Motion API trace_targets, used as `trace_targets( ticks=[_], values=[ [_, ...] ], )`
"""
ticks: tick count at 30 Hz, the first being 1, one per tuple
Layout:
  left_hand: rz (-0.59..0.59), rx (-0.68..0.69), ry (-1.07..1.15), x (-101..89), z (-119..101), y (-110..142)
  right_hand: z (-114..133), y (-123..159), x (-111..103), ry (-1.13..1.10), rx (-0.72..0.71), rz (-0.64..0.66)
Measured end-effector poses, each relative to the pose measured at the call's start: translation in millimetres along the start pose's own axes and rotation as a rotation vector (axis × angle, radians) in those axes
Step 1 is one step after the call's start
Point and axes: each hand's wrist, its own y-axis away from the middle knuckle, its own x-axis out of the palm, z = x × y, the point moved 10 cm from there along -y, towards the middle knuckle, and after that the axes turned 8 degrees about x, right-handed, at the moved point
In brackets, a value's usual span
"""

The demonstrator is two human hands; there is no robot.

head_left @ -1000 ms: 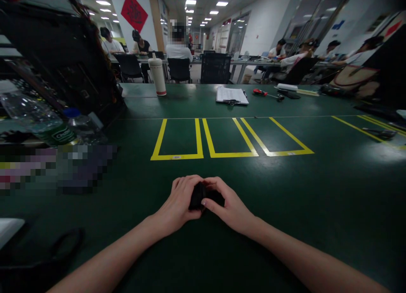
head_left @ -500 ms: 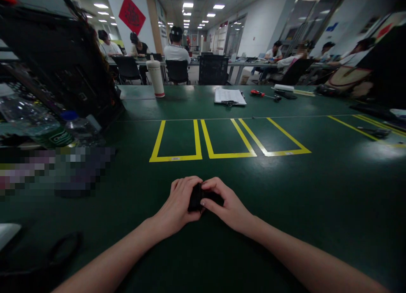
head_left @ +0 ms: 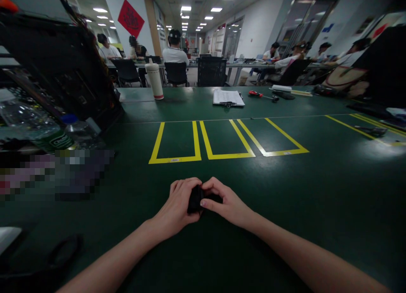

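A small black box-like object [head_left: 194, 199] is held between my two hands, low over the green table [head_left: 285, 187]. My left hand [head_left: 180, 202] wraps its left side, fingers over the top and thumb at the near lower edge. From the other side, my right hand [head_left: 223, 200] pinches its right end with curled fingers above and thumb in front. My fingers cover much of the object, so its exact kind cannot be made out. Beyond the hands, yellow tape outlines [head_left: 174, 160] mark the tabletop.
At the back are a cup [head_left: 154, 80], a clipboard with paper [head_left: 228, 97] and a red-handled screwdriver [head_left: 255, 93]. Plastic bottles [head_left: 78, 130] and a large black panel [head_left: 69, 77] stand at the left. Black pliers-like tools [head_left: 371, 131] lie at the right. People sit at farther tables.
The view has shifted very slightly. Both hands keep nearly the same hold on the black object, with only tiny finger movement.
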Motion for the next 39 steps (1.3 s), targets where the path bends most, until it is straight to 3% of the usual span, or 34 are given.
trace_targets(
  ticks=[5,12,25,33,39],
  values=[
    [0.012,-0.021,0.023,1.8,3,0,-2,0,0,0.032,0.040,-0.024],
    [0.003,-0.018,0.005,1.5,3,0,2,2,-4,0.187,-0.055,-0.033],
    [-0.001,-0.015,0.023,1.4,3,-1,1,1,-3,0.192,-0.032,-0.091],
    [-0.007,-0.001,0.022,-1.7,-1,-1,19,12,-2,0.350,-0.182,-0.132],
    [-0.007,0.000,0.017,-2.5,-1,-1,13,7,-6,0.297,-0.119,-0.178]
  ],
)
